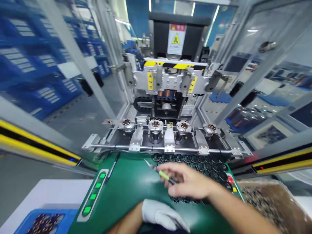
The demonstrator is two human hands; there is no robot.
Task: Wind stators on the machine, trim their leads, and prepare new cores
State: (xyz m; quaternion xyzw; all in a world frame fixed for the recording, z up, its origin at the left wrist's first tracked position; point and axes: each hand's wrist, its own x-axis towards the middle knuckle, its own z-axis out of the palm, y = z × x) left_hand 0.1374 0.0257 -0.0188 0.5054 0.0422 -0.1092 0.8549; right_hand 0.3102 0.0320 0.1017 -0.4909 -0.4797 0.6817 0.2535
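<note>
My bare right hand is closed around a slim pointed tool with a yellow-green and black handle. Its pale tip points up and left over the green work surface; whether it is a blade cannot be made out. Beneath and beyond this hand lie several dark ring-shaped parts, partly hidden by it. My left hand, in a white glove, is low at the near edge with its fingers stretched toward the right. No held object shows there, though the fingertips are partly blurred.
Across the back, round fixtures carry copper-wound parts behind a metal rail. A pen-like tool lies beside a strip of green buttons. A red button is at right. A blue bin and a parts box flank the bench.
</note>
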